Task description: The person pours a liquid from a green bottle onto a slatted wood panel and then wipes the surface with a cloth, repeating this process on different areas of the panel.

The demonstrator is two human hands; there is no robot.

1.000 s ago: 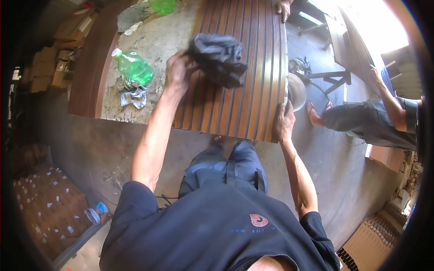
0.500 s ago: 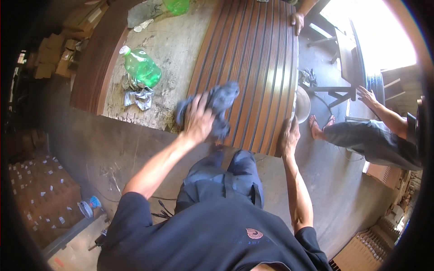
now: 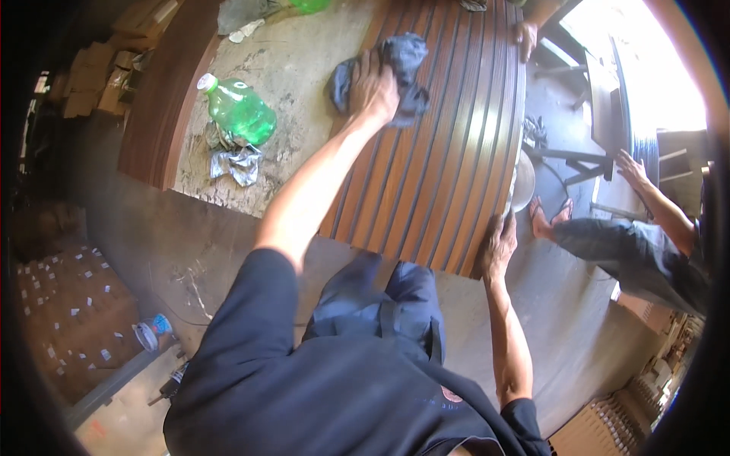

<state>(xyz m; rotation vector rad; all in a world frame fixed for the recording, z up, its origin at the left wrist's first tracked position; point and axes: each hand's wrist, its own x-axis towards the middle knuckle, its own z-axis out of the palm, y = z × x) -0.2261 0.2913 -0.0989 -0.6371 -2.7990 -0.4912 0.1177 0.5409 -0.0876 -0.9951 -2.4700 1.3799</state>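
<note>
Under left hand (image 3: pixel 372 90), rag (image 3: pixel 408 57), partly hidden

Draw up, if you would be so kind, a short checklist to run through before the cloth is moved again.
1. Cloth in hand: ok; the left hand is on the grey cloth.
2. Other hand at the panel: ok; the right hand is at the near right corner of the slatted panel.
3. Bottle out of the way: ok; the green bottle is apart from both cloth and panel, its white cap on.
4. Panel free of other people's hands: not ok; another person's hand is at its right edge, toward the far end.
5. Cloth damp or dry: cannot tell.
</note>
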